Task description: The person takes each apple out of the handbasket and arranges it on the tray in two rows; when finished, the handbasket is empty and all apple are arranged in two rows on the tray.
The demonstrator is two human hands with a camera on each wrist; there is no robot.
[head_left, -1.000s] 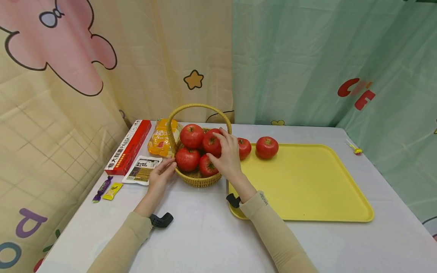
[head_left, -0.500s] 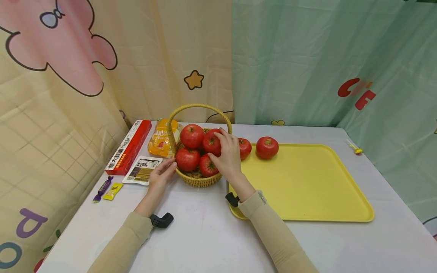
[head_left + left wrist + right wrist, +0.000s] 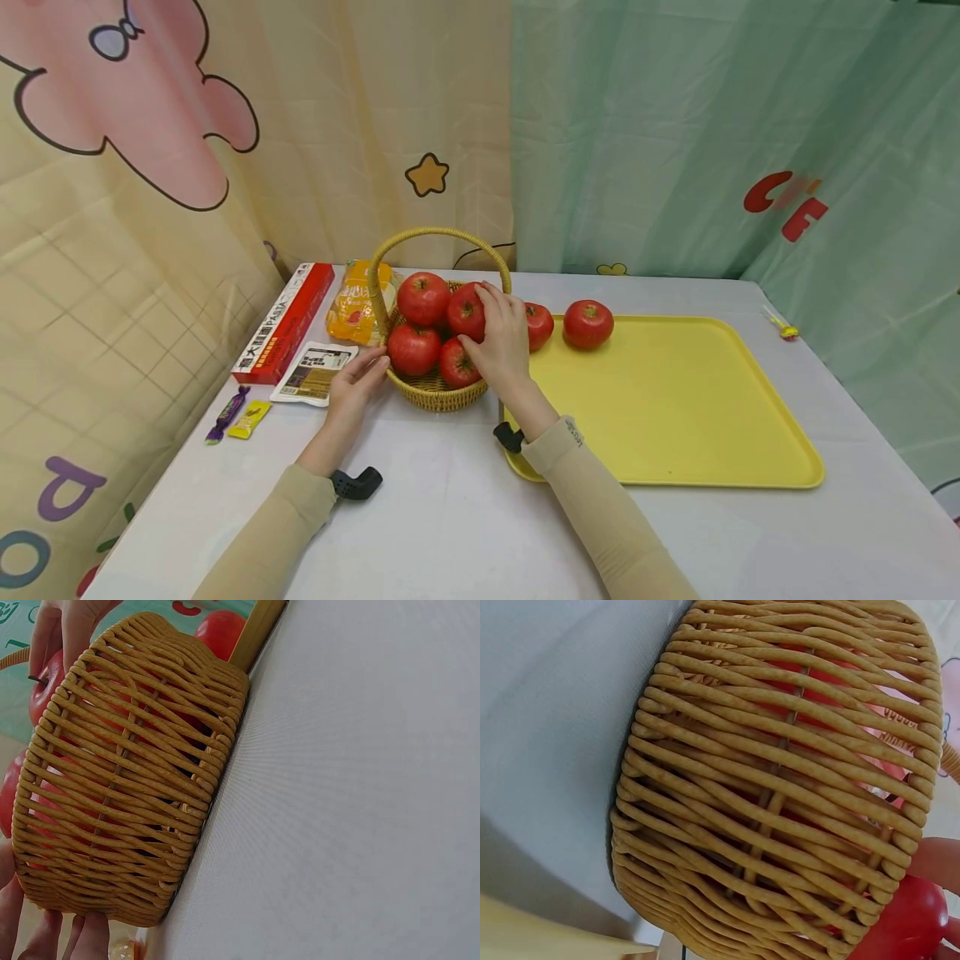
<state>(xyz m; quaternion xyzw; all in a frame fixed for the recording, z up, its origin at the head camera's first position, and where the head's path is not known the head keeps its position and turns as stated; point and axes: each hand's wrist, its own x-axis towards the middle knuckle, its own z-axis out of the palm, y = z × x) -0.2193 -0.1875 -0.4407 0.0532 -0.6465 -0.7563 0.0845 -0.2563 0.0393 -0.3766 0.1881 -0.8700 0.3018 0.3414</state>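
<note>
A woven wicker basket (image 3: 442, 402) with a tall handle holds several red apples (image 3: 413, 350). My left hand (image 3: 356, 385) holds the basket's left side; in the left wrist view its fingertips (image 3: 91, 937) lie against the woven wall. Over the basket's right rim, my right hand (image 3: 501, 340) grips the right rear apple (image 3: 462, 313) between fingers and thumb. Another apple (image 3: 456, 365) lies just below that thumb. Two more apples are at the yellow tray's back left corner: one apple (image 3: 588, 324) in full view, the other apple (image 3: 539, 326) partly hidden by my right hand.
The yellow tray (image 3: 675, 400) lies right of the basket. Left of it are a red pasta box (image 3: 283, 325), an orange packet (image 3: 352, 304), a white pouch (image 3: 313, 373), a purple candy (image 3: 227, 414) and a yellow candy (image 3: 249, 419). A lollipop (image 3: 783, 328) lies far right.
</note>
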